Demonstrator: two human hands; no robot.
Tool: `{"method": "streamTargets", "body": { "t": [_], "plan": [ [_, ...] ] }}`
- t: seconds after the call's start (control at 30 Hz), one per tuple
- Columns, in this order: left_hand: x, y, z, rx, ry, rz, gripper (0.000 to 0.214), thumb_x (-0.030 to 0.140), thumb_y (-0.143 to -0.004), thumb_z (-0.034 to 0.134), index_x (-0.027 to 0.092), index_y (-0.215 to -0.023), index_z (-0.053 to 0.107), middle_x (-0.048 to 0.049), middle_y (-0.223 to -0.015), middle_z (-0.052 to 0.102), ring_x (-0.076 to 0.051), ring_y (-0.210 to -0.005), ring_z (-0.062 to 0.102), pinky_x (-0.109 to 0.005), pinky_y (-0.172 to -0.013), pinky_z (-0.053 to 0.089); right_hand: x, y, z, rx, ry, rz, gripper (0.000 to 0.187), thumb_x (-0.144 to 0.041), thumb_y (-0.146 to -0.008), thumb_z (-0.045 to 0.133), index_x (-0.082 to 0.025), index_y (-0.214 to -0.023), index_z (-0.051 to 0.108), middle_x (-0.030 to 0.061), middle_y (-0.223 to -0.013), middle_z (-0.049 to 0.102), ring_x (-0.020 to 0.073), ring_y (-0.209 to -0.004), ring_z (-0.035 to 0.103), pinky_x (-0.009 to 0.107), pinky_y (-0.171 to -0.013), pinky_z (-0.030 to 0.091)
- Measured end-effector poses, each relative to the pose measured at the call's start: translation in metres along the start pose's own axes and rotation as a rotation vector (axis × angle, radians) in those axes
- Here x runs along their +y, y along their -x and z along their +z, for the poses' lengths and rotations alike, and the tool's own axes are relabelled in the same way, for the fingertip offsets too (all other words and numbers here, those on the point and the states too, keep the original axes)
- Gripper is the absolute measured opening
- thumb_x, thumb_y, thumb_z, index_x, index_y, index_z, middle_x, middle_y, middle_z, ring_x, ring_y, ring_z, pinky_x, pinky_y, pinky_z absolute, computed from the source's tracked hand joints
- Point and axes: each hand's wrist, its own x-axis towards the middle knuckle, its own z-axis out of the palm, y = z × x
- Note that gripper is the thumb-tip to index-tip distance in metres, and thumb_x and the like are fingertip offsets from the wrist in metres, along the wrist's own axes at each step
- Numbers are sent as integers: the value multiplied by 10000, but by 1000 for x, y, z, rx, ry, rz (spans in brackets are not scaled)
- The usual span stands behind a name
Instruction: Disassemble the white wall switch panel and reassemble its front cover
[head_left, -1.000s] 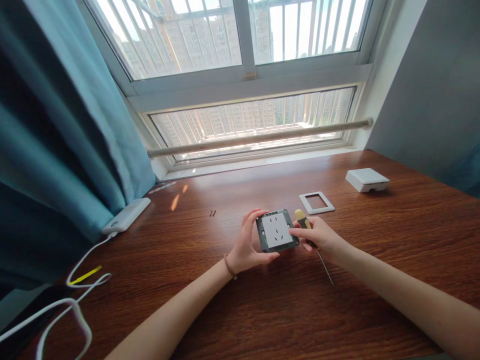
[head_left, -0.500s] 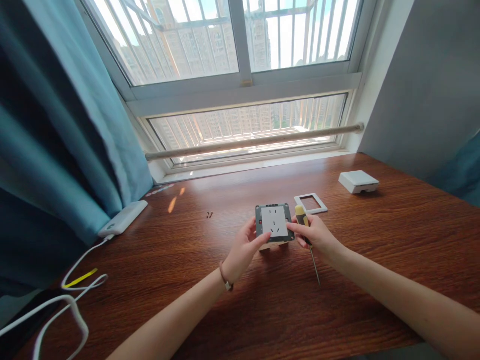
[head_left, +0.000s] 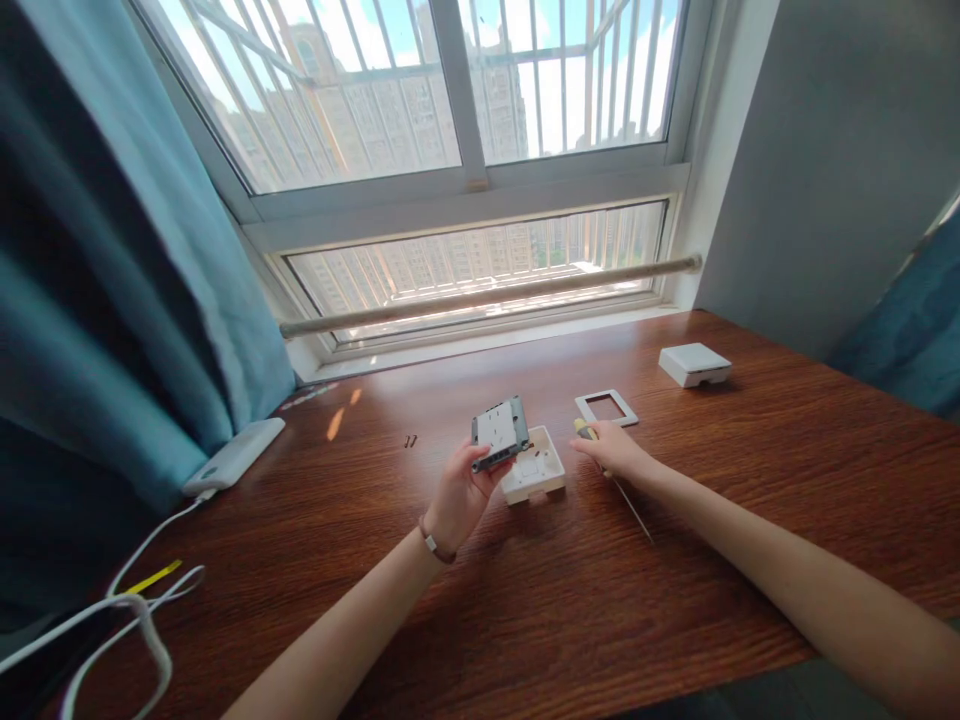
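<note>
Lifted and tilted since half a second ago, the square white-and-dark-grey socket module [head_left: 498, 428] is grasped by the left hand [head_left: 461, 487], above the wood-grain table [head_left: 487, 620] – overlapping, in view, the open square white plastic box [head_left: 534, 491]. Now off the module, the right hand [head_left: 622, 450] grips a yellow-and-black-handled screwdriver [head_left: 585, 430] near the flat white square frame [head_left: 625, 405] – shaft slanting towards the person.

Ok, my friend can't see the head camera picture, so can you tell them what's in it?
A person's left hand holds a tilted socket by an open white box, while the right hand grips a screwdriver. A white frame and two screws lie on the brown table, before a window.
</note>
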Motion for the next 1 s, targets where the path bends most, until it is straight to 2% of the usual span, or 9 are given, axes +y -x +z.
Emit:
{"method": "streamTargets", "body": {
  "t": [0.2,0.4,0.57,0.63,0.7,0.77,0.8,0.9,1.0],
  "plan": [
    [-27,22,18,-187,-201,-50,392,199,-720,637,134,-1097,552,-113,-1068,631,-248,-957,601,-359,-792,505,0,9,5,40,248,-76,170,-301,-743,559,-156,-832,551,84,-783,631,199,-745,563,241,-581,300],
    [-50,29,15,-321,-433,2,473,257,-681,697,169,-1119,543,-89,-1111,607,-255,-1029,558,-400,-920,432,5,12,6,19,327,-141,134,-301,-736,577,-170,-741,551,73,-735,626,198,-717,566,248,-593,300],
    [-54,31,13,-366,-525,112,438,255,-743,641,192,-1151,496,-82,-1138,579,-239,-1046,544,-384,-938,424,6,9,7,98,276,-183,175,-326,-730,603,-158,-772,584,99,-809,610,213,-765,564,268,-652,345],
    [-52,32,12,-325,-532,180,420,237,-764,618,207,-1159,476,-72,-1148,569,-225,-1049,542,-366,-941,425,1,10,4,161,219,-207,243,-384,-789,532,-151,-835,585,110,-854,599,216,-791,564,277,-669,367],
    [-48,31,12,-266,-529,248,423,221,-773,608,218,-1168,456,-64,-1165,556,-214,-1069,532,-352,-959,416,-6,13,1,194,144,-243,375,-455,-878,347,-155,-882,573,87,-818,595,182,-725,572,265,-634,395],
    [-44,30,13,-211,-523,292,420,217,-776,604,218,-1165,447,-64,-1181,547,-210,-1086,525,-347,-974,407,-14,20,0,95,-66,-288,542,-530,-895,167,-159,-907,562,44,-696,581,138,-553,551,240,-510,401],
    [-42,30,13,-192,-522,298,412,220,-777,603,215,-1158,447,-65,-1185,546,-211,-1088,526,-348,-976,408,-18,23,1,2,-202,-309,579,-571,-878,155,-159,-917,560,20,-636,564,119,-465,517,227,-441,382],
    [-37,25,13,-157,-541,251,396,244,-777,599,206,-1145,457,-71,-1181,553,-222,-1057,553,-362,-942,438,-25,35,7,-211,-515,-325,480,-603,-796,411,-165,-923,559,-18,-591,556,84,-357,449,202,-334,342],
    [-32,19,9,-183,-615,210,435,263,-764,613,202,-1166,459,-83,-1173,561,-237,-1034,567,-391,-905,461,-28,40,13,-160,-617,-273,335,-490,-755,568,-177,-876,563,-30,-611,564,76,-381,464,189,-328,375]
  ]
}}
